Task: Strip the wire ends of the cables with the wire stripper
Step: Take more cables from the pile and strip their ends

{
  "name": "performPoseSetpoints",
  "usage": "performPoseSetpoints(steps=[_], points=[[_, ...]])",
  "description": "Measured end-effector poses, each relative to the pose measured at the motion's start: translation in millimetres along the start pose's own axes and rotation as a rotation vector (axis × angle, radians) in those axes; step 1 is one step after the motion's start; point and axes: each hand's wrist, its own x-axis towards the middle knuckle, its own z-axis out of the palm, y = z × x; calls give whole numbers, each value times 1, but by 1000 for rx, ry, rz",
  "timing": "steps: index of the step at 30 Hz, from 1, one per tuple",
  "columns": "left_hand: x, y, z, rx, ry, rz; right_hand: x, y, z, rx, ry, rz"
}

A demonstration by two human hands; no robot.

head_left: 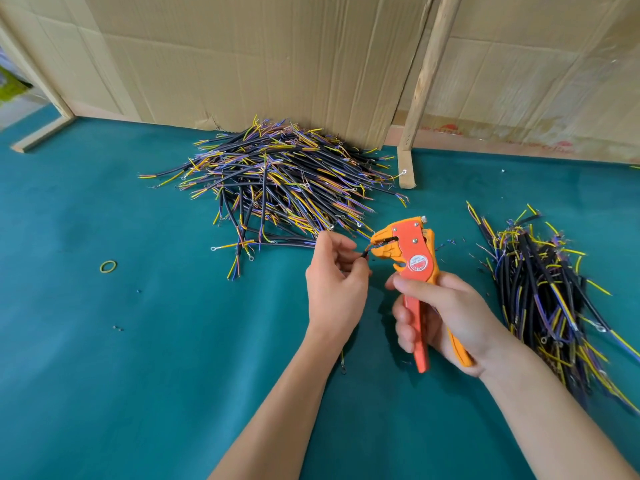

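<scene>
The right hand [446, 317] is wrapping its fingers and thumb around both handles of the orange wire stripper [412, 268], holding it upright above the green table covering [138, 358] with its head pointing left. The handles are standing a little apart, not squeezed together. The left hand [334, 282] is pinching a single black cable [364, 253] between thumb and curled fingers, feeding its tip into the stripper's mouth; the cable's other end is dangling below the wrist.

Two heaps of cables are lying on the table: a large pile [277, 181] behind the hands, resting against the cardboard wall [242, 57], and a smaller bundle [547, 299] to the right of the stripper. The cables in each are too tangled to count. One yellow-green rubber band [108, 266] is lying well to the left of the hands. One wooden post [420, 88] is leaning against the cardboard. A few scraps of insulation [117, 328] are lying scattered on the covering.
</scene>
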Motion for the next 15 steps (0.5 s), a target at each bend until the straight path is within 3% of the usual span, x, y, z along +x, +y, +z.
performPoseSetpoints(steps=[5,15], points=[[0,2,1,-2,34,-7,-2,0,-3,17,-89,28],[1,0,0,50,-4,41,-5,5,-14,253,-94,-49]])
